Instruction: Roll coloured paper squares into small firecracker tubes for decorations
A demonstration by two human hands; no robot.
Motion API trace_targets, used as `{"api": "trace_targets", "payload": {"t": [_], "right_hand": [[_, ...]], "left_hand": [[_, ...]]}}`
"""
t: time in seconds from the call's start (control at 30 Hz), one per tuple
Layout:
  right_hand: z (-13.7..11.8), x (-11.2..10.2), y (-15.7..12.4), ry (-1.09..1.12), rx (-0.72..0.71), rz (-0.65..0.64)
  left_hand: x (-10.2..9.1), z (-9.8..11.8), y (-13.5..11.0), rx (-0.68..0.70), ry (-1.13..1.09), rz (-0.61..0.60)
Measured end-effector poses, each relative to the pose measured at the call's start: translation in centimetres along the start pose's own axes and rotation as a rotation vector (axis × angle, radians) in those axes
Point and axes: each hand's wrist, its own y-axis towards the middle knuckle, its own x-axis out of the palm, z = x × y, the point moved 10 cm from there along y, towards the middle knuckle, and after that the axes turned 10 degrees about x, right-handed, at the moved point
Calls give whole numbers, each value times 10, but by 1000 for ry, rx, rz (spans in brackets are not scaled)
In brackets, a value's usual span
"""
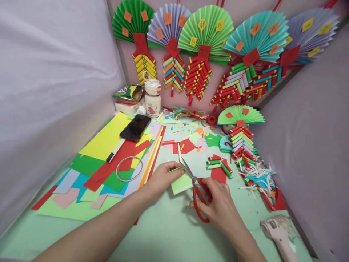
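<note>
My left hand (pixel 166 178) pinches a light green piece of paper (pixel 181 182) at its upper left, above the pale green table. In my right hand (pixel 218 198) is a pair of scissors (pixel 200 202) with red handles, my fingers through the loops. The scissors' blades stand apart and point up and left, close to the paper's top edge and my left fingertips. Whether they touch the paper I cannot tell. Just beyond the blades lies a slim white and pink pen-like stick (pixel 179 152). Red and green paper rolls (pixel 218 163) lie on red paper to the right.
Coloured paper sheets (pixel 100 140), a phone (pixel 135 127), a marker (pixel 116 151) and a silver ring (pixel 117 171) lie left. A bottle (pixel 153 100) stands behind. Paper scraps (pixel 191 133) cover the back. A glue gun (pixel 280 233) lies right; folded paper fans (pixel 205 31) hang on the wall.
</note>
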Motion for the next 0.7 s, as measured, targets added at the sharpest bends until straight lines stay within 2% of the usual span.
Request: {"api": "trace_targets", "payload": {"t": [0.33,0.57,0.7], "right_hand": [[2,-4,-1,-28,2,82],[4,2,-1,-15,15,-4],[3,2,-2,-6,25,10]], "left_hand": [[0,4,0,19,29,3],[1,-2,0,16,35,-13],[1,-2,0,19,37,-27]]}}
